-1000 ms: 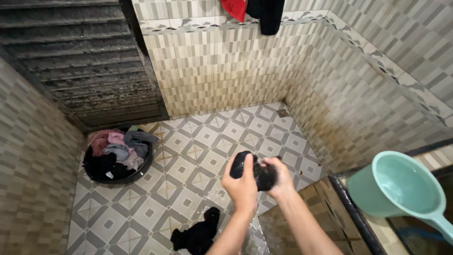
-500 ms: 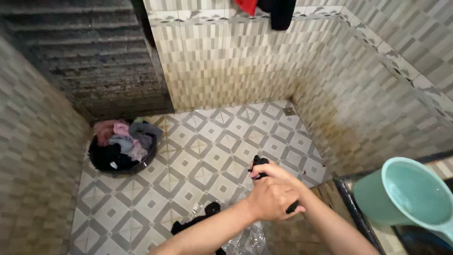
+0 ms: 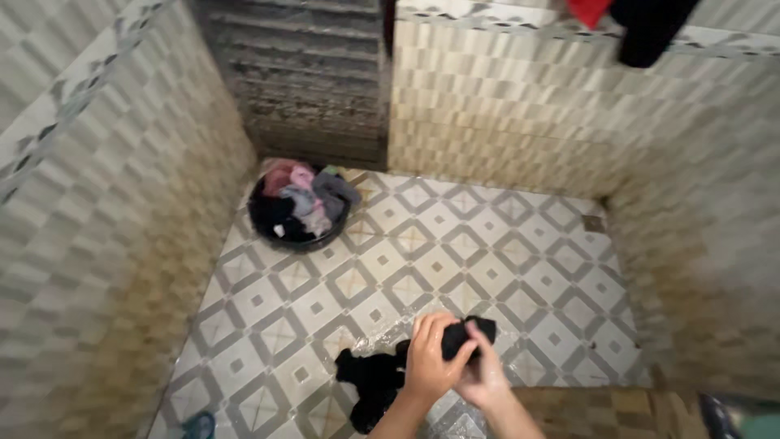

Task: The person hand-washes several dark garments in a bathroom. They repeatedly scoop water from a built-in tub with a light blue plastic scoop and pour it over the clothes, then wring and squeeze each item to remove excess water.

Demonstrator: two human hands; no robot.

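Both wrapped tight around a small wet black cloth [image 3: 465,336], left hand [image 3: 429,363] and right hand [image 3: 485,375] pressed together above the tiled floor [image 3: 422,268]. Just beside, heaped black garment [image 3: 370,384] on the wet tiles; well apart, black basin [image 3: 302,213] of laundry.

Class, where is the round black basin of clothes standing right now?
The round black basin stands upper left on the tiled floor, in the corner beside the left wall.
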